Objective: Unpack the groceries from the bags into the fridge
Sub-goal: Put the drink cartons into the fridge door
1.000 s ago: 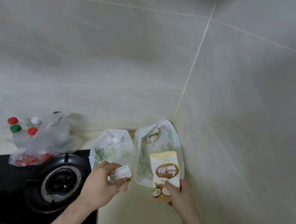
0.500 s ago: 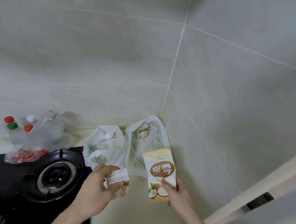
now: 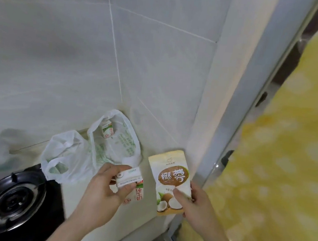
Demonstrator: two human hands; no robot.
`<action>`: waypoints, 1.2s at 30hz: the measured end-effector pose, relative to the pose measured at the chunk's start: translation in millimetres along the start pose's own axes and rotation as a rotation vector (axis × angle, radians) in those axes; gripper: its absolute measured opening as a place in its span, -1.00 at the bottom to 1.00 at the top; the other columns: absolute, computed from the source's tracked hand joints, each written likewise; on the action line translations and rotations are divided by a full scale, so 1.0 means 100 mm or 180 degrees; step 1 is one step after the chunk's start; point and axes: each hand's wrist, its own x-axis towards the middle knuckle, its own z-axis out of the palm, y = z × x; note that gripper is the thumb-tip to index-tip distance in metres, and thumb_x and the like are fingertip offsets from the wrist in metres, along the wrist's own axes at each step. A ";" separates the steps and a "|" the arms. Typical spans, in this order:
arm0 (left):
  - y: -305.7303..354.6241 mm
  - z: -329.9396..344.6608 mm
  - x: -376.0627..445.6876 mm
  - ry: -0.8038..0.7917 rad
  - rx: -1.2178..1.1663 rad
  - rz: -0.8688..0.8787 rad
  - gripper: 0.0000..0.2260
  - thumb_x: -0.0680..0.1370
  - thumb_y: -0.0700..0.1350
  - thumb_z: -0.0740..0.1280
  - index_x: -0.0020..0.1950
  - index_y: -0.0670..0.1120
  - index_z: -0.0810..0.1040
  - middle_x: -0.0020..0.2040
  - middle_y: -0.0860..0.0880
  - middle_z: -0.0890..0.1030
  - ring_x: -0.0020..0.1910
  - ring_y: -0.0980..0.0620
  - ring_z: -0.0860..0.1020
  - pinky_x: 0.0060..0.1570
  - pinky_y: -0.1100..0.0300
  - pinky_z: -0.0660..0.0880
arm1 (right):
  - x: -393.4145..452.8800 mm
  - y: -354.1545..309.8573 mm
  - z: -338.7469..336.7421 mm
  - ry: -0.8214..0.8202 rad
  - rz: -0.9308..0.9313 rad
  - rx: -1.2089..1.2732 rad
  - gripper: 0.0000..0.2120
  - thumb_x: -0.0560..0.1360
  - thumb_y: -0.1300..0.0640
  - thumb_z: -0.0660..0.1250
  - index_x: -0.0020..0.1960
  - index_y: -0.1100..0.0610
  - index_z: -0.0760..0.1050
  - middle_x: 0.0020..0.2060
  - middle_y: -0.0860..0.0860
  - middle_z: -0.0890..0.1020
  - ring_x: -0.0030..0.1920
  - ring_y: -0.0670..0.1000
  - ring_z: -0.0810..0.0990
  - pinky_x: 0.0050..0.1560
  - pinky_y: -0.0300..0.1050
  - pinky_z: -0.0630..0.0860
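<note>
The left hand point(image 3: 101, 191) is gripping a small white milk carton point(image 3: 130, 180) by its top, fingers curled round it, while the right hand point(image 3: 196, 204) is pinching a coconut drink carton point(image 3: 169, 180) upright, both above the pale surface point(image 3: 90, 201). Just beyond, two white plastic bags point(image 3: 84, 151) are sitting in the far corner, another small carton point(image 3: 107, 131) showing inside the right one, beside a black gas stove point(image 3: 12, 203) at left
</note>
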 end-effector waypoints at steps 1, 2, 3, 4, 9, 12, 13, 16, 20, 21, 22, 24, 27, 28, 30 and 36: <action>0.03 0.08 -0.01 -0.0063 0.0064 0.0071 -0.72 0.52 -0.16 0.52 0.18 0.12 0.64 0.07 0.07 0.57 0.04 0.17 0.58 -0.08 0.44 0.51 | -0.09 0.02 -0.08 0.0096 0.0004 0.0066 -0.85 0.58 0.09 0.44 0.10 -0.12 0.58 -0.05 -0.14 0.75 -0.14 -0.20 0.72 -0.30 -0.35 0.50; 0.05 0.16 -0.01 -0.0155 0.0105 0.0125 -0.72 0.52 -0.14 0.53 0.17 0.15 0.64 0.06 0.10 0.58 0.03 0.19 0.59 -0.04 0.42 0.51 | -0.17 0.05 -0.17 0.0201 0.0019 0.0112 -0.85 0.58 0.08 0.44 0.10 -0.13 0.58 -0.05 -0.14 0.75 -0.14 -0.21 0.71 -0.31 -0.36 0.49; 0.09 0.24 -0.01 -0.0269 0.0119 0.0162 -0.72 0.52 -0.12 0.53 0.16 0.17 0.64 0.05 0.12 0.58 0.02 0.20 0.60 0.01 0.37 0.52 | -0.25 0.08 -0.25 0.0283 0.0025 0.0102 -0.84 0.58 0.05 0.44 0.11 -0.14 0.57 -0.05 -0.15 0.75 -0.14 -0.20 0.71 -0.30 -0.33 0.50; 0.14 0.32 0.00 -0.0393 0.0118 0.0201 -0.71 0.52 -0.12 0.53 0.16 0.18 0.64 0.04 0.13 0.58 0.02 0.20 0.60 0.05 0.29 0.55 | -0.35 0.11 -0.33 0.0365 0.0035 0.0083 -0.85 0.58 0.03 0.44 0.12 -0.15 0.56 -0.06 -0.17 0.75 -0.14 -0.20 0.71 -0.28 -0.31 0.51; 0.45 0.69 0.15 -0.1003 0.0205 0.0697 -0.71 0.51 -0.10 0.54 0.17 0.18 0.66 0.01 0.21 0.57 0.03 0.19 0.61 0.08 0.18 0.56 | -0.79 0.19 -0.73 0.0939 0.0099 0.0174 -0.86 0.60 0.00 0.42 0.14 -0.13 0.54 -0.10 -0.29 0.72 -0.16 -0.22 0.69 -0.28 -0.32 0.51; 0.64 0.94 0.27 -0.1556 0.0196 0.1039 -0.72 0.50 -0.12 0.54 0.14 0.17 0.67 0.02 0.19 0.57 -0.01 0.19 0.64 0.02 0.24 0.57 | -1.15 0.25 -0.93 0.1510 0.0195 0.0324 -0.80 0.58 0.01 0.44 0.18 -0.18 0.55 -0.07 -0.27 0.73 -0.11 -0.22 0.70 -0.22 -0.28 0.54; 0.70 1.02 0.30 -0.1724 0.0179 0.1129 -0.72 0.49 -0.13 0.55 0.13 0.18 0.67 0.02 0.18 0.57 -0.02 0.20 0.64 -0.01 0.29 0.57 | -1.28 0.28 -0.97 0.1690 0.0203 0.0392 -0.78 0.58 0.05 0.45 0.19 -0.16 0.56 -0.06 -0.24 0.74 -0.10 -0.22 0.70 -0.23 -0.32 0.52; 0.84 1.30 0.30 -0.2188 0.0126 0.1386 -0.71 0.49 -0.12 0.55 0.10 0.22 0.65 0.03 0.19 0.57 -0.03 0.23 0.63 -0.11 0.46 0.51 | -1.68 0.33 -1.02 0.2182 0.0319 0.0563 -0.77 0.58 0.10 0.45 0.20 -0.09 0.59 -0.06 -0.16 0.75 -0.10 -0.18 0.72 -0.18 -0.27 0.54; 0.99 1.73 0.06 -0.2911 -0.0114 0.1540 -0.70 0.49 -0.15 0.54 0.10 0.22 0.66 0.05 0.18 0.57 -0.03 0.24 0.62 -0.11 0.47 0.49 | -2.27 0.49 -1.00 0.2837 0.0485 0.0702 -0.84 0.59 0.08 0.44 0.16 -0.04 0.60 -0.02 -0.10 0.76 -0.01 -0.10 0.74 0.01 -0.11 0.61; 1.02 1.82 -0.03 -0.3102 -0.0161 0.1591 -0.70 0.49 -0.16 0.54 0.11 0.20 0.67 0.05 0.18 0.57 -0.04 0.22 0.63 -0.09 0.46 0.49 | -2.43 0.53 -0.98 0.3004 0.0519 0.0749 -0.84 0.59 0.08 0.44 0.16 -0.03 0.60 -0.01 -0.09 0.76 0.01 -0.08 0.74 0.05 -0.07 0.63; 1.06 1.91 -0.13 -0.3286 -0.0202 0.1646 -0.69 0.49 -0.17 0.54 0.11 0.20 0.68 0.06 0.17 0.58 -0.05 0.20 0.64 -0.09 0.45 0.50 | -2.59 0.56 -0.95 0.3169 0.0548 0.0794 -0.83 0.59 0.07 0.45 0.17 -0.03 0.61 0.01 -0.07 0.76 0.04 -0.06 0.74 0.11 0.00 0.64; 1.15 2.06 -0.34 -0.3629 -0.0278 0.1753 -0.67 0.49 -0.18 0.54 0.10 0.24 0.69 0.08 0.16 0.58 -0.06 0.15 0.65 -0.13 0.39 0.53 | -2.92 0.61 -0.88 0.3508 0.0603 0.0890 -0.83 0.58 0.07 0.46 0.17 -0.03 0.61 0.02 -0.05 0.76 0.07 -0.01 0.74 0.18 0.13 0.64; 1.34 2.28 -0.67 -0.4046 -0.0428 0.2001 -0.62 0.49 -0.17 0.53 0.09 0.33 0.66 0.09 0.16 0.59 -0.07 0.12 0.66 -0.10 0.33 0.55 | -3.41 0.66 -0.79 0.3998 0.0649 0.0949 -0.87 0.58 0.09 0.46 0.11 -0.04 0.62 0.00 -0.04 0.76 0.05 0.00 0.74 0.19 0.18 0.63; 1.43 2.36 -0.79 -0.4164 -0.0460 0.2111 -0.62 0.49 -0.17 0.53 0.09 0.33 0.66 0.10 0.16 0.59 -0.08 0.12 0.66 -0.09 0.33 0.54 | -3.57 0.67 -0.77 0.4152 0.0652 0.0979 -0.86 0.57 0.08 0.47 0.12 -0.04 0.62 0.00 -0.04 0.76 0.05 0.00 0.74 0.19 0.19 0.63; 1.60 2.50 -1.07 -0.4399 -0.0512 0.2264 -0.62 0.48 -0.16 0.54 0.08 0.33 0.66 0.10 0.16 0.59 -0.11 0.11 0.66 -0.12 0.34 0.53 | -3.90 0.69 -0.75 0.4451 0.0605 0.1047 -0.79 0.50 0.00 0.50 0.13 -0.03 0.63 0.02 -0.03 0.76 0.06 0.01 0.75 0.19 0.18 0.63; 2.12 2.85 -2.05 -0.4978 -0.0780 0.2585 -0.63 0.48 -0.16 0.53 0.07 0.33 0.66 0.07 0.13 0.58 -0.12 0.08 0.68 -0.14 0.23 0.60 | -4.81 0.79 -0.84 0.5198 0.0584 0.1059 -0.71 0.49 -0.02 0.47 0.19 0.01 0.63 0.06 -0.03 0.76 0.09 0.02 0.74 0.22 0.24 0.61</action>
